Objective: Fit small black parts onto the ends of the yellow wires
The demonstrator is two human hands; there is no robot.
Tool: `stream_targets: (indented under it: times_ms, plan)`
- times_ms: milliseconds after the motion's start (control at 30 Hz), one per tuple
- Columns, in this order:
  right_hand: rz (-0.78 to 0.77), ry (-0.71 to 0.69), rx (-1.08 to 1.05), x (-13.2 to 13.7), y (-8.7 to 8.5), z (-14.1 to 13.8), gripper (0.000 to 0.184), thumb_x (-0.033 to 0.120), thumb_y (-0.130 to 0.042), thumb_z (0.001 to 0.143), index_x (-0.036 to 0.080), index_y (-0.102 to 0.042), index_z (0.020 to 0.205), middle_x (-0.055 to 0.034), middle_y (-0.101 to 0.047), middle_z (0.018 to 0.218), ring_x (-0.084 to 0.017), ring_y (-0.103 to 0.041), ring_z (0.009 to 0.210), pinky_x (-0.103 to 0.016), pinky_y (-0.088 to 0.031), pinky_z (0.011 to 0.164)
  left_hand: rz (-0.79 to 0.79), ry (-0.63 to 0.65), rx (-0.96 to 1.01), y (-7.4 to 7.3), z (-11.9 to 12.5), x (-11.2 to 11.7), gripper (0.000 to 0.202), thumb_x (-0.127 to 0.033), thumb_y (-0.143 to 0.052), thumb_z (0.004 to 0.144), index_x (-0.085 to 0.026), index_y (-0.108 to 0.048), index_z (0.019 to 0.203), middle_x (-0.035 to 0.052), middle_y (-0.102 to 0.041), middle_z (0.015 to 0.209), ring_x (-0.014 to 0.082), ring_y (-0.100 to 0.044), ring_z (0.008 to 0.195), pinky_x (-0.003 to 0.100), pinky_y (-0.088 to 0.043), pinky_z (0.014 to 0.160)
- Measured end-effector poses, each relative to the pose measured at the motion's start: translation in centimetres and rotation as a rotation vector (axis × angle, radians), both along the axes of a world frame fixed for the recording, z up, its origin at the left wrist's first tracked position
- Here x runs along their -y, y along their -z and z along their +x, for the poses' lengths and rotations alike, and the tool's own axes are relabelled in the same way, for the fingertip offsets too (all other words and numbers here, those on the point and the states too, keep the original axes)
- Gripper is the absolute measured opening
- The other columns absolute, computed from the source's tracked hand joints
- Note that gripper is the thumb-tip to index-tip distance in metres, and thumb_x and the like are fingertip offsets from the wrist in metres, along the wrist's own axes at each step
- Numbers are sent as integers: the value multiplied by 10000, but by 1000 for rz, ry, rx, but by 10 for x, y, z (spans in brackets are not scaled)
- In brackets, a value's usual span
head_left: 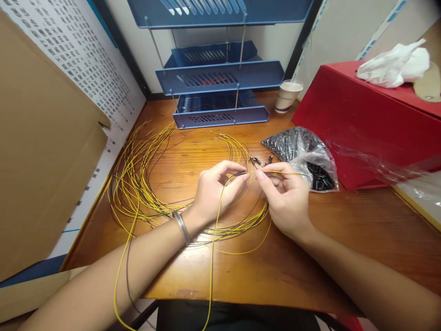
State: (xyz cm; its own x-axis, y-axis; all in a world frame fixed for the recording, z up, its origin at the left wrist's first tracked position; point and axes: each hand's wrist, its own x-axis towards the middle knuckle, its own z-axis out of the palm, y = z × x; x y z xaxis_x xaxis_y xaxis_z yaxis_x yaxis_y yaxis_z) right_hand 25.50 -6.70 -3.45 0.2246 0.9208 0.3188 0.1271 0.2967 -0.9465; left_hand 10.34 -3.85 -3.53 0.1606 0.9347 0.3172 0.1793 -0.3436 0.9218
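Note:
Over the middle of the table, my left hand pinches a small black part between thumb and forefinger. A yellow wire loops from that hand down past the table's front edge. Close beside it, my right hand is closed with thumb and forefinger on a yellow-and-black wire, whose dark end sticks out to the right. Beneath and left of the hands lies a loose coil of yellow and black wires. Several small black pieces on wire ends rest just behind my right hand.
A clear plastic bag of small black parts lies right of my hands. Behind stand a blue tiered tray and a paper cup. A red box with a white plastic bag on it is at right; cardboard stands left.

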Motion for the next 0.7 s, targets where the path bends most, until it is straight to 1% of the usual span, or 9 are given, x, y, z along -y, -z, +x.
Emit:
stream_targets:
  times_ms: [167, 267, 367, 467, 533, 600, 700]
  plan:
    - [-17, -16, 54, -1, 0, 0, 117, 294, -678, 870, 183, -642, 859, -48, -666, 839, -136, -637, 721, -234, -418, 523, 23, 36, -11, 0, 0, 1, 144, -302, -732, 851, -194, -717, 946, 11, -747, 847, 73, -598, 563, 189, -477, 521]
    - [-54, -51, 88, 0, 0, -1, 121, 295, -676, 873, 176, -654, 879, -55, -672, 868, -131, -635, 722, -233, -417, 524, 36, 48, -23, -1, -1, 2, 129, -287, -721, 860, -198, -718, 955, 5, -744, 839, 72, -599, 565, 187, -476, 521]
    - [-38, -53, 34, 1, -1, -2, 127, 289, -680, 870, 184, -627, 918, -40, -661, 857, -105, -598, 648, -221, -385, 484, 36, 44, -20, -1, -1, 2, 140, -297, -726, 857, -201, -720, 959, 7, -745, 840, 86, -626, 609, 188, -485, 534]
    - [-12, -25, -28, 1, -3, -3, 121, 295, -661, 883, 193, -601, 910, -1, -619, 746, -70, -494, 509, -210, -319, 419, 29, 29, -12, -1, 0, 1, 158, -310, -735, 850, -196, -721, 959, 20, -749, 855, 105, -652, 655, 193, -496, 545]
    - [-6, -9, -30, 1, -5, -3, 118, 295, -660, 882, 194, -599, 888, 14, -595, 696, -64, -456, 470, -207, -308, 402, 22, 25, -8, -1, 0, 1, 160, -308, -737, 848, -194, -721, 958, 25, -751, 857, 110, -657, 660, 194, -498, 543]
    - [14, 8, -11, 0, -6, -3, 111, 281, -675, 868, 193, -608, 869, 2, -607, 720, -79, -508, 519, -208, -338, 417, 17, 27, -4, -1, 0, 1, 161, -307, -738, 846, -191, -722, 956, 28, -751, 855, 114, -662, 664, 193, -500, 541]
    - [21, 3, 29, -2, -5, -3, 97, 270, -684, 858, 188, -632, 850, -34, -642, 811, -120, -609, 669, -217, -403, 472, 20, 27, -15, -1, 0, 1, 170, -314, -733, 846, -185, -725, 955, 33, -749, 845, 110, -653, 632, 192, -495, 523]
